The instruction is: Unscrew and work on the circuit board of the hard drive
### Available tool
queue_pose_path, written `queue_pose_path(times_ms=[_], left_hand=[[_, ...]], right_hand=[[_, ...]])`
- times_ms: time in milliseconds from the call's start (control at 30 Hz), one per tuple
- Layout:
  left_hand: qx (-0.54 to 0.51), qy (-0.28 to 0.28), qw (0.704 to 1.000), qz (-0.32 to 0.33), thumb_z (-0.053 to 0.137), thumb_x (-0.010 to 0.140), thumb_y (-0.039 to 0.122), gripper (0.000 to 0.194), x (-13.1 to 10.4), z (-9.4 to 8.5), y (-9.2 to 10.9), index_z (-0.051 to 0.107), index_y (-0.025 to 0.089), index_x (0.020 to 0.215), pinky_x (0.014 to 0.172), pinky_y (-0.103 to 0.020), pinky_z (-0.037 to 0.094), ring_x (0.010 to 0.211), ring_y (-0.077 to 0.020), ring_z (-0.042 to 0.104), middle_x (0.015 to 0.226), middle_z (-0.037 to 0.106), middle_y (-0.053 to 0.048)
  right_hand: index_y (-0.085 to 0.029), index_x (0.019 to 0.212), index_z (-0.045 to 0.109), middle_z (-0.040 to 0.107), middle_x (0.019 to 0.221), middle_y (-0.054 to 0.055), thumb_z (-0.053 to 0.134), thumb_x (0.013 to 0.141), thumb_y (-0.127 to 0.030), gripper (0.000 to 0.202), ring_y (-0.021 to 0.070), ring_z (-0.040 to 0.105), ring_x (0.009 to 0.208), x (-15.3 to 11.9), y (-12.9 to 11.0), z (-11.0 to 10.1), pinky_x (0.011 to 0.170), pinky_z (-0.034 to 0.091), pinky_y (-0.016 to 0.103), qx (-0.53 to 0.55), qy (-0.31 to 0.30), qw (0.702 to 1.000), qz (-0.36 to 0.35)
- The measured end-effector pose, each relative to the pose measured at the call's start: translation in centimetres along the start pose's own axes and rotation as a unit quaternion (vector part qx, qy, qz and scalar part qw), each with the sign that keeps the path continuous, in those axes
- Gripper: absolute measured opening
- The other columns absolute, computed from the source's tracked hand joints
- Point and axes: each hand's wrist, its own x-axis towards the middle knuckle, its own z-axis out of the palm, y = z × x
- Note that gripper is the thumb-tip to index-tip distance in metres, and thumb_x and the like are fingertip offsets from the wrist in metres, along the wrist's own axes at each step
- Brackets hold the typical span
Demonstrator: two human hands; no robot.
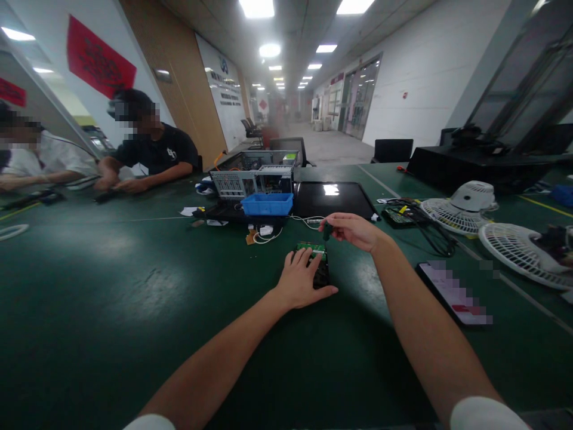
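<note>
Fingers of the left hand [301, 278] lie spread and palm down over a circuit board [310, 246], gripping nothing, it seems, but resting on it; the green end and a darker part show past them. The board lies on the green table [147, 334], on the near side of a blue tray [267, 205]. The right hand [347, 232] pinches a small dark piece [327, 232] in its fingertips, just above and beside the board's far right corner; whether that piece is a tool or a part, I cannot tell. The step in hand looks like work on the board, with 1 hand steadying and the other handling the piece. From here, the next move would call for a firm left hand and careful aim on the right, since the spread fingers cover much of the board. Beyond the tray stands an open metal case [253, 173], with a dark flat panel [333, 200] to its right; a phone [452, 292] lies right of the right forearm, and 2 co-workers sit at the far left.
</note>
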Motion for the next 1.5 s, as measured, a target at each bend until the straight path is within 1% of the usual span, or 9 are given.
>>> queue_pose_path(times_ms=[267, 400, 633, 767, 933, 1133, 1233, 1333, 1500], left_hand=[[0.032, 0.035, 0.999, -0.01, 0.056, 0.079, 0.079, 0.095, 0.2, 0.9, 0.5, 0.042, 0.016, 0.149, 0.119, -0.061, 0.015, 0.142, -0.0407, 0.034, 0.15, 0.044, -0.02], [0.032, 0.025, 0.999, -0.002, 0.059, 0.081, 0.071, 0.09, 0.2, 0.7, 0.2, 0.043, 0.014, 0.148, 0.12, -0.06, 0.015, 0.143, -0.0394, 0.035, 0.151, 0.043, -0.02], [0.009, -0.03, 0.998, 0.045, 0.059, 0.081, 0.067, 0.091, -0.4, -0.6, -1.9, 0.037, 0.017, 0.152, 0.122, -0.061, 0.007, 0.148, -0.0369, 0.029, 0.157, 0.04, -0.015], [0.018, -0.046, 0.998, 0.047, 0.06, 0.08, 0.068, 0.092, -0.6, -0.8, -2.5, 0.036, 0.019, 0.154, 0.122, -0.062, 0.01, 0.15, -0.0392, 0.022, 0.161, 0.034, -0.014], [0.017, -0.047, 0.998, 0.047, 0.056, 0.084, 0.066, 0.089, -0.6, -0.6, -2.3, 0.033, 0.017, 0.155, 0.123, -0.06, 0.01, 0.151, -0.0372, 0.023, 0.162, 0.031, -0.016], [0.001, -0.023, 0.998, 0.054, 0.055, 0.087, 0.067, 0.088, -0.9, -0.8, -2.2, 0.032, 0.016, 0.155, 0.125, -0.055, 0.009, 0.15, -0.0333, 0.027, 0.158, 0.038, -0.016], [0.004, -0.008, 0.999, 0.052, 0.054, 0.086, 0.071, 0.084, -0.9, -0.6, -2.1, 0.04, 0.019, 0.151, 0.124, -0.055, 0.012, 0.149, -0.0336, 0.029, 0.158, 0.039, -0.014], [0.005, 0.001, 0.999, 0.047, 0.055, 0.085, 0.073, 0.081, -0.9, -0.5, -2.0, 0.047, 0.02, 0.147, 0.124, -0.055, 0.015, 0.148, -0.0344, 0.031, 0.156, 0.041, -0.014], [0.01, 0.005, 0.999, 0.046, 0.062, 0.085, 0.059, 0.07, -0.8, -0.8, -1.6, 0.051, 0.021, 0.143, 0.124, -0.056, 0.015, 0.146, -0.0344, 0.033, 0.154, 0.044, -0.013]], right_hand=[[-0.017, 0.094, 0.072, 0.074, 0.097, 0.008, 0.076, 0.083, -0.035, 0.022, 0.0112, 0.055, 0.063, 0.1, 0.1, 0.3, 0.052, 0.042, 0.025, 0.019, 0.027, 0.999, 0.006], [-0.018, 0.089, 0.069, 0.07, 0.085, 0.004, 0.08, 0.079, -0.035, 0.022, 0.0107, 0.057, 0.061, 0.0, 0.0, 0.6, 0.051, 0.042, 0.024, 0.035, 0.033, 0.999, 0.01], [-0.017, 0.101, 0.074, 0.064, 0.075, 0.002, 0.077, 0.082, -0.04, 0.029, 0.0103, 0.054, 0.061, -0.4, -0.5, 0.7, 0.05, 0.038, 0.023, -0.007, -0.007, 1.0, 0.019], [-0.016, 0.092, 0.074, 0.07, 0.085, 0.005, 0.08, 0.078, -0.039, 0.027, 0.0099, 0.054, 0.064, -0.6, -0.6, 0.2, 0.053, 0.038, 0.023, -0.019, 0.013, 1.0, 0.009], [-0.016, 0.086, 0.072, 0.074, 0.102, 0.009, 0.08, 0.078, -0.04, 0.026, 0.0107, 0.055, 0.066, -0.6, -0.6, 0.1, 0.054, 0.04, 0.024, -0.035, 0.01, 0.999, 0.01], [-0.017, 0.091, 0.072, 0.074, 0.098, 0.008, 0.077, 0.081, -0.041, 0.027, 0.0107, 0.055, 0.065, -0.5, -0.5, 0.3, 0.053, 0.041, 0.023, -0.04, 0.004, 0.999, -0.002], [-0.018, 0.099, 0.075, 0.074, 0.095, 0.007, 0.076, 0.082, -0.041, 0.028, 0.0104, 0.055, 0.063, -0.4, -0.4, 0.3, 0.052, 0.04, 0.023, -0.032, 0.014, 0.999, -0.006], [-0.018, 0.096, 0.076, 0.074, 0.094, 0.007, 0.074, 0.082, -0.039, 0.025, 0.0103, 0.054, 0.062, -0.3, -0.4, 0.3, 0.051, 0.04, 0.024, -0.033, 0.013, 0.999, -0.002], [-0.017, 0.086, 0.071, 0.075, 0.099, 0.009, 0.071, 0.084, -0.038, 0.021, 0.0108, 0.055, 0.057, -0.2, -0.4, 0.6, 0.046, 0.038, 0.025, -0.025, 0.002, 0.999, 0.021]])
